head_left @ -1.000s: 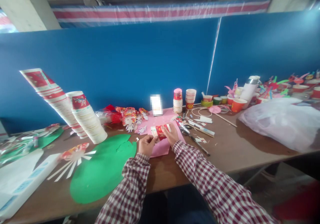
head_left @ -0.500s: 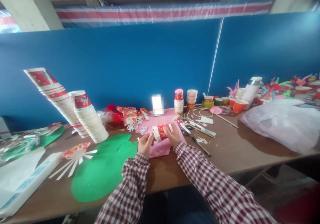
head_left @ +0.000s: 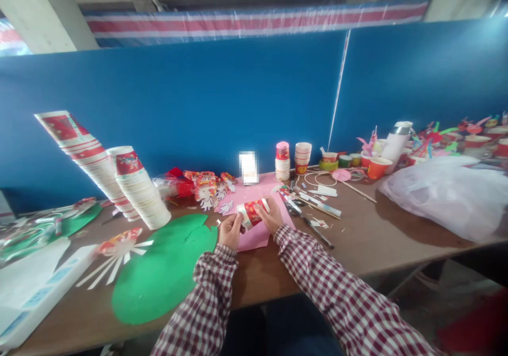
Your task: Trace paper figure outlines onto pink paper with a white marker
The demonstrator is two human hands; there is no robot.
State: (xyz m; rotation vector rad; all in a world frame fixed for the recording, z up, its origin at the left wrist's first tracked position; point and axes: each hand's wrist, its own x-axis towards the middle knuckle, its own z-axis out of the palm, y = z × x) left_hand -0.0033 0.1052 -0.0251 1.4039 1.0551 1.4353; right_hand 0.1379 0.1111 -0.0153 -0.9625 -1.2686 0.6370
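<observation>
A red and white paper cup (head_left: 253, 213) lies tipped on its side in the air between my hands, over a pink sheet of paper (head_left: 260, 239). My right hand (head_left: 272, 217) is wrapped round its right end. At the cup's left end, my left hand (head_left: 230, 231) is closed with thumb and fingertips against the edge. A small dark patch shows under those left fingers; what it is I cannot make out. Left of my left hand lies a large green paper shape (head_left: 159, 271), and pens and a brush (head_left: 313, 226) lie to the right of the pink sheet.
Two tall leaning stacks of paper cups (head_left: 141, 194) stand at the left, beside a fringed paper cutout (head_left: 119, 250). Shorter cup stacks (head_left: 282, 163) stand against the blue partition (head_left: 198, 97). Decorated cups, a white bottle (head_left: 396, 147) and a plastic bag (head_left: 448, 197) occupy the right.
The cup has shifted slightly left and tilted a little more. My left fingers have come up against its left end, and my right hand has moved slightly left with it.
</observation>
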